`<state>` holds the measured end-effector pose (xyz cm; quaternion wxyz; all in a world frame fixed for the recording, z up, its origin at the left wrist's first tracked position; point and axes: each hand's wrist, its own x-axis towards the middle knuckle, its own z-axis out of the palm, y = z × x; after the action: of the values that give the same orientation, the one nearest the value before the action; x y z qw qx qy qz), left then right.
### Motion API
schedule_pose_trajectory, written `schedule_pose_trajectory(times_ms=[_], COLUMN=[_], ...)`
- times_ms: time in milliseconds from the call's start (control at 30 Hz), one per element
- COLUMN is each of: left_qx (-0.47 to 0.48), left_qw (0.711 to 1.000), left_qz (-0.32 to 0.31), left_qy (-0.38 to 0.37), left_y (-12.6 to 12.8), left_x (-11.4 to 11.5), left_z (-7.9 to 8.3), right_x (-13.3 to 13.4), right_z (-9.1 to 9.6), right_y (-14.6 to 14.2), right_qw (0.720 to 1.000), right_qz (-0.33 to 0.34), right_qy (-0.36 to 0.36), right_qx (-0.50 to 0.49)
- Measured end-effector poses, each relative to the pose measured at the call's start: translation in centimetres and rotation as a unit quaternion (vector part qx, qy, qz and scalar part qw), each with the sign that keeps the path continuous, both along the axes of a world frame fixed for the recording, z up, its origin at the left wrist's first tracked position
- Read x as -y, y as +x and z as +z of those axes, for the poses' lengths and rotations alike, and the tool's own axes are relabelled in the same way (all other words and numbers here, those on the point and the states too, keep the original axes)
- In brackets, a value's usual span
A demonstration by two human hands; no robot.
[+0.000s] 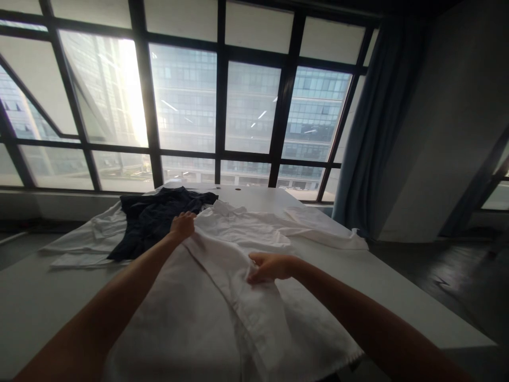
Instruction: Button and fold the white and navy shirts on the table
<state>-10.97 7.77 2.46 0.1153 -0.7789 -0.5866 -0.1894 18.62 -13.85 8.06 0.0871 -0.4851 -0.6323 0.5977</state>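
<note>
A white shirt [234, 249] lies spread on a white table [35, 302], collar toward the window. My left hand [183, 224] is closed on the shirt's fabric near the left shoulder. My right hand [270, 266] pinches the front placket of the shirt near its middle. A folded band of cloth runs from between my hands down toward me.
A dark navy garment [153, 220] lies on another white garment [91, 233] at the table's far left. Large windows [186, 106] fill the far wall. A blue curtain [374, 132] hangs at the right, with dark floor [449, 276] beyond the table's right edge.
</note>
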Motion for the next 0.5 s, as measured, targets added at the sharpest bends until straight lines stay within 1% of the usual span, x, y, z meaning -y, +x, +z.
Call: schedule_pose_trajectory(times_ms=[33,100,133,200,267,367,433,500], left_qx=[-0.038,-0.096,-0.121,-0.171,-0.210,-0.236,-0.222,-0.189], left_qw=[0.997,0.982,0.972,0.954,0.943,0.936,0.946,0.961], left_qz=[-0.058,-0.164,-0.203,-0.245,-0.256,-0.257,-0.238,-0.202], left_qy=[0.018,0.010,-0.002,-0.026,-0.042,-0.044,-0.011,0.031], left_y=[0.9,2.8,3.7,5.0,5.6,5.5,5.3,5.2], left_x=[-0.1,-0.7,-1.1,-2.2,-3.3,-4.7,-5.4,-5.8], left_z=[0.1,0.3,0.4,0.5,0.9,1.9,2.7,3.2], right_x=[-0.1,-0.3,-0.4,-0.5,-0.5,-0.2,0.1,0.7], right_z=[0.3,1.0,1.3,1.3,0.9,-0.3,-1.0,-1.3], right_y=[-0.1,-0.2,-0.2,-0.2,-0.1,0.5,1.1,1.7], right_qw=[1.000,0.999,0.999,0.997,0.995,0.992,0.991,0.991], right_qz=[-0.007,-0.006,-0.002,0.004,0.011,0.017,0.005,-0.015], right_qy=[0.015,0.035,0.037,0.035,0.036,0.042,0.032,0.009], right_qx=[-0.003,0.013,0.028,0.062,0.089,0.114,0.129,0.133])
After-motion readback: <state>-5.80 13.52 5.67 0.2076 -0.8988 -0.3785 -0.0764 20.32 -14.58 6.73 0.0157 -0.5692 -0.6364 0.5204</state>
